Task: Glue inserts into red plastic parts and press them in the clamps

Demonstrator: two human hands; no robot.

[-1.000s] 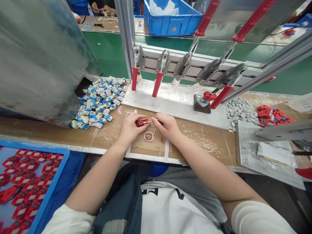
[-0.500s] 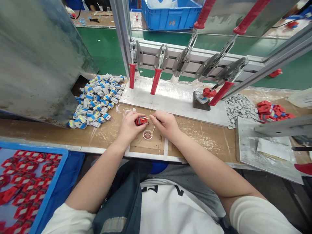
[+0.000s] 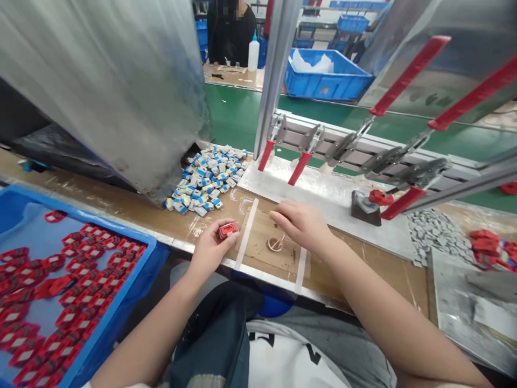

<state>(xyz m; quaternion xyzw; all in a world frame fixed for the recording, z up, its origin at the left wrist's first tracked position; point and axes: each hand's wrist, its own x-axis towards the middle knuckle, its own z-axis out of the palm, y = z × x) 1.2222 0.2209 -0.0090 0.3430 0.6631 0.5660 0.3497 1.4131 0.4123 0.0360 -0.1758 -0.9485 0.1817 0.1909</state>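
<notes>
My left hand (image 3: 210, 243) is closed around a small red and grey plastic housing (image 3: 228, 230), its open recessed side facing up, left of a white tape strip. My right hand (image 3: 302, 222) hovers over the bench with its fingers pinched. A thin stick (image 3: 283, 237) runs from beneath that hand down into a small round cup (image 3: 274, 244) of brownish liquid. The stick's upper end is hidden by the hand. The cup rests on a cardboard patch (image 3: 258, 253) between two tape strips.
At left stands a blue crate (image 3: 151, 245) of red housings. Small white-and-blue parts (image 3: 205, 180) are heaped behind my left hand. Red-handled toggle clamps (image 3: 301, 168) rise over a metal plate (image 3: 339, 223). Grey pieces (image 3: 436, 234) lie at right. A person (image 3: 232, 32) is across the bench.
The view has swung left. My hands have parted: the left carries the red housing leftward, while the right has moved away from it to above the cup.
</notes>
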